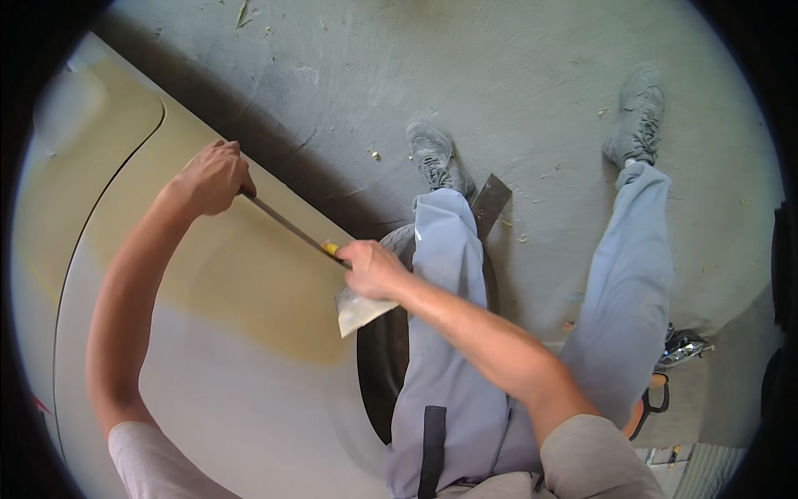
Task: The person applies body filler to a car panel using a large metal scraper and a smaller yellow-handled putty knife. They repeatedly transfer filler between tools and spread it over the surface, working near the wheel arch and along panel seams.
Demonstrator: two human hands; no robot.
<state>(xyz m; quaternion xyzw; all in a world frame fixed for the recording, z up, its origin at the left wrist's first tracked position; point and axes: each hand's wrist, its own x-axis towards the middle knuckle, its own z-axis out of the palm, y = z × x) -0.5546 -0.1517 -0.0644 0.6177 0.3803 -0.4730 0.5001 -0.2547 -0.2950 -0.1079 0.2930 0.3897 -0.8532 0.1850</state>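
A long, thin, dark bar [287, 223] runs slantwise across a car's side panel [249, 391]. My left hand [212, 178] is closed on its far end, close to the panel's lower edge. Around the other end, near the wheel arch, my right hand [376, 270] is wrapped. A small yellow piece [331, 248] shows on the bar beside my right fingers. Below that hand hangs a pale, stiff flap [359, 313], like sandpaper or folded sheet; how it joins the bar is hidden. The bar lies over a yellowish-tan patch [241, 291] on the pale paint.
A panel gap [94, 208] curves down the left. The tyre [401, 241] sits beside my left leg, with a dark flat strip [492, 204] near my shoe. On the right stand an orange-and-black object [657, 401] and a shiny dark item [686, 348]. Small scraps dot the concrete floor [532, 91].
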